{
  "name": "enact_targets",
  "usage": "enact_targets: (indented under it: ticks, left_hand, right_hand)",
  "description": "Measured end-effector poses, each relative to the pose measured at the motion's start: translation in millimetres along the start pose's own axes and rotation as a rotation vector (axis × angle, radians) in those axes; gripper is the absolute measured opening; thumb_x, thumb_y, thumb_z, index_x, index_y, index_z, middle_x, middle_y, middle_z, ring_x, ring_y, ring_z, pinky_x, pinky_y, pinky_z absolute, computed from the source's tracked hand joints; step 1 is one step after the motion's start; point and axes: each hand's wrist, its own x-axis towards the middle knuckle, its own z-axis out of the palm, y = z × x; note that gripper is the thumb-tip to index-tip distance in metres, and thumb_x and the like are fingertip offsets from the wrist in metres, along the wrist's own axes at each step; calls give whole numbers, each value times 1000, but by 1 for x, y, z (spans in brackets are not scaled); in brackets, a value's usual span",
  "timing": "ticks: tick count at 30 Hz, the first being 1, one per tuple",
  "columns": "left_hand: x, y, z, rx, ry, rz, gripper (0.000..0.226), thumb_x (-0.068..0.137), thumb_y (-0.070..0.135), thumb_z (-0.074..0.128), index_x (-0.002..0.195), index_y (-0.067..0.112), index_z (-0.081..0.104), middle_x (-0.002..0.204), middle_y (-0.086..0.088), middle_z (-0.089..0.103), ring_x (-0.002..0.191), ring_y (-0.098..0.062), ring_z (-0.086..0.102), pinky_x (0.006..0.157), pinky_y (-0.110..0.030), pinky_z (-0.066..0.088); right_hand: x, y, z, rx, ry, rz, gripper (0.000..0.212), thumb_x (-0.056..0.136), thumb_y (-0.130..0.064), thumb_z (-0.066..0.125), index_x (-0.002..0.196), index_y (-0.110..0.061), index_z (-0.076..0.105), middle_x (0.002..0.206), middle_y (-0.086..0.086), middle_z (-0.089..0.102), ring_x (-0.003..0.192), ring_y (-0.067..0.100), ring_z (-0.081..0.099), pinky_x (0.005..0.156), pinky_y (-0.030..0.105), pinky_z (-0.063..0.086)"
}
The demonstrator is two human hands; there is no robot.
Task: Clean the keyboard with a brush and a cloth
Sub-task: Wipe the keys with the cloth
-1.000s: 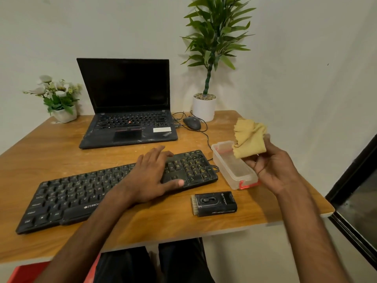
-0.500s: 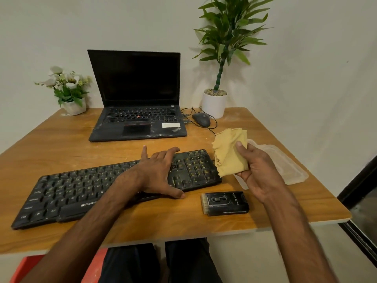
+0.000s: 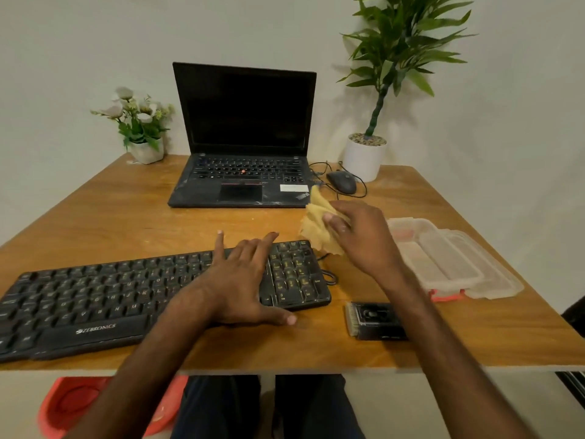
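Note:
A black keyboard [image 3: 95, 299] lies along the front of the wooden table [image 3: 126, 217]. My left hand [image 3: 243, 280] rests flat on its right part, fingers spread and thumb at the front edge. My right hand [image 3: 361, 239] grips a crumpled yellow cloth [image 3: 316, 229] just above the keyboard's far right corner. A small black brush [image 3: 373, 320] with pale bristles lies on the table right of the keyboard, partly behind my right forearm.
A clear plastic box [image 3: 443, 261] with a red clip sits at the right with its lid beside it. An open laptop [image 3: 243, 137], a mouse [image 3: 342, 182], a potted plant [image 3: 367, 153] and a flower pot [image 3: 145, 147] stand at the back. A red stool [image 3: 72, 403] shows below.
My right hand has carried the cloth from over the plastic box leftward and down to the keyboard's far right corner. My left hand stays on the keyboard.

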Motion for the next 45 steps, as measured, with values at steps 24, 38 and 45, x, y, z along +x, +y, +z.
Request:
enact_targets:
  ticks: [24, 38, 45]
  left_hand:
    - [-4, 2, 8, 61, 147, -28, 143, 54, 106, 35, 153, 20, -24, 166, -7, 22, 154, -20, 18, 113, -64, -24]
    - [-1, 3, 7, 110, 139, -78, 150, 43, 110, 30, 153, 20, -19, 161, -10, 29, 151, -24, 25, 107, -62, -33]
    - [-4, 4, 6, 102, 162, -79, 152, 45, 110, 33, 155, 16, -12, 158, -9, 35, 149, -22, 29, 110, -63, -29]
  right_hand:
    - [49, -12, 19, -406, -220, -290, 31, 91, -11, 63, 120, -22, 67, 106, 0, 62, 97, 17, 58, 72, 28, 43]
    - [36, 22, 19, -324, -446, -333, 37, 87, -6, 63, 115, -28, 71, 105, -5, 59, 98, 14, 51, 78, 38, 48]
    - [37, -16, 52, -284, -448, -427, 31, 90, -11, 62, 114, -31, 70, 108, -8, 57, 100, 10, 48, 81, 30, 45]
